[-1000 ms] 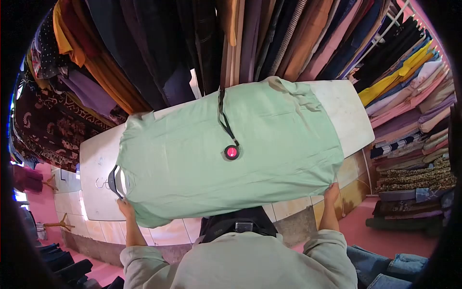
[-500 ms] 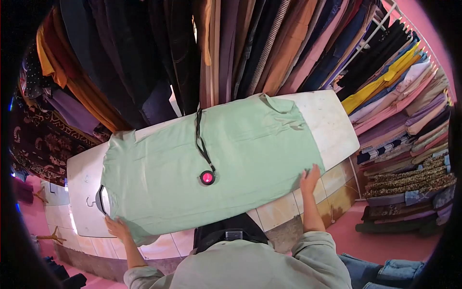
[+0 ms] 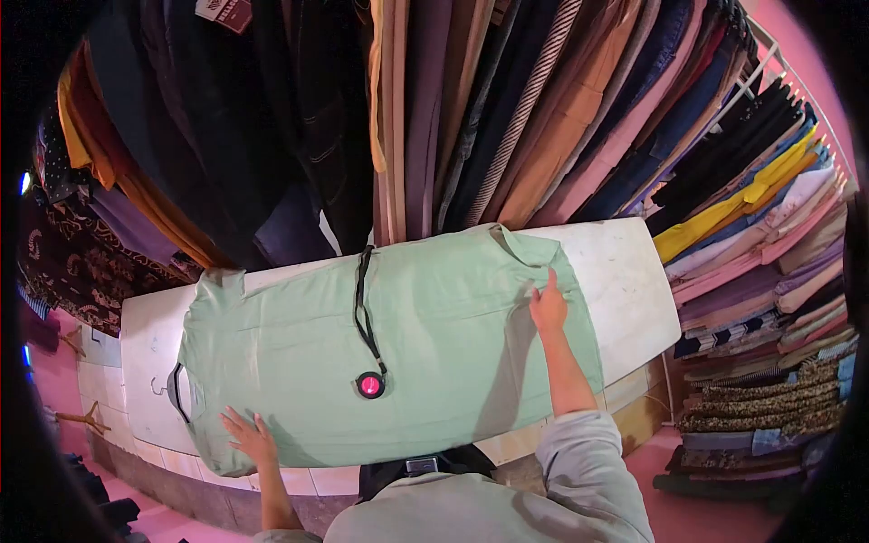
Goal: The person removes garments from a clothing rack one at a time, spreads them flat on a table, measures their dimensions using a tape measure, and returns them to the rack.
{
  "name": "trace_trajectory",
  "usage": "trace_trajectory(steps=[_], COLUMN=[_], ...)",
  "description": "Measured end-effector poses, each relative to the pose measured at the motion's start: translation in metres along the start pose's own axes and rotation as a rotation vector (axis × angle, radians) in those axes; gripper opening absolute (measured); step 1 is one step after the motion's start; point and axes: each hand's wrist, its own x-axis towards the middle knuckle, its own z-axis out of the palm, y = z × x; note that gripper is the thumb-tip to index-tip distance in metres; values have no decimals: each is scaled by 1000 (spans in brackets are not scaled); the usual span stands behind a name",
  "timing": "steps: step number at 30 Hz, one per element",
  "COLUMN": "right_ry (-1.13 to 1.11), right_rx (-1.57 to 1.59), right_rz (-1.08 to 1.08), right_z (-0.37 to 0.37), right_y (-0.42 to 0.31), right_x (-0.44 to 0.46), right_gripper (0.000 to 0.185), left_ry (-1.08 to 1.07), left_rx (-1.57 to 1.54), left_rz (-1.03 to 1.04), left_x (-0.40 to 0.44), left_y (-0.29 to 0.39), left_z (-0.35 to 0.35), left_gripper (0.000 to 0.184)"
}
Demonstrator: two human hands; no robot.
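A white surface (image 3: 629, 281) stands at a slant, its bare ends showing either side of a pale green garment (image 3: 434, 335) spread over it. A black hanger (image 3: 180, 398) sits in the garment's neck, hook on the surface; a black strap with a round pink-centred disc (image 3: 370, 385) lies across the cloth. Clothes hang densely beyond (image 3: 425, 118) and along the right, beside pink walls. The left hand (image 3: 252, 441) rests its grip spread, holding nothing; the right hand (image 3: 549, 306) points one finger near the far corner, its hold unclear.
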Motion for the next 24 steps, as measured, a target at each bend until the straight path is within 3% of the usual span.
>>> trace_trajectory(steps=[4,6,8,9,11,13,15,17,18,20,24], right_ry=[66,-94,152,190,244,323,284,237,230,17,60], right_rx=[-147,-278,376,808,862,476,329,-36,-38,-312,-264], right_rz=[-56,-221,-348,-295,-354,-374,-350,-310,-325,-304,-282], right_z=[22,62,72,51,32,9,18,30,32,39,50], right_y=[-16,20,32,6,-2,-13,2,9,14,18,13], right_x=[78,149,197,190,177,138,82,22,15,3,38], right_gripper=[57,60,62,62,67,70,68,64,64,60,57], left_ry=[-47,-92,-84,-76,-91,-98,-77,-71,-68,-64,-63], left_rx=[-84,35,29,15,26,19,31,14,5,4,37], left_rz=[-10,-47,-56,-59,-66,-67,-78,-89,-96,-109,-117], left_x=[-20,-23,-22,-23,-23,-23,-22,-22,-24,-27,-21], left_y=[37,45,44,43,45,47,48,52,54,54,54], left_z=[9,9,12,13,9,8,9,7,5,7,9], left_gripper=[67,65,65,65,65,65,65,64,64,63,63])
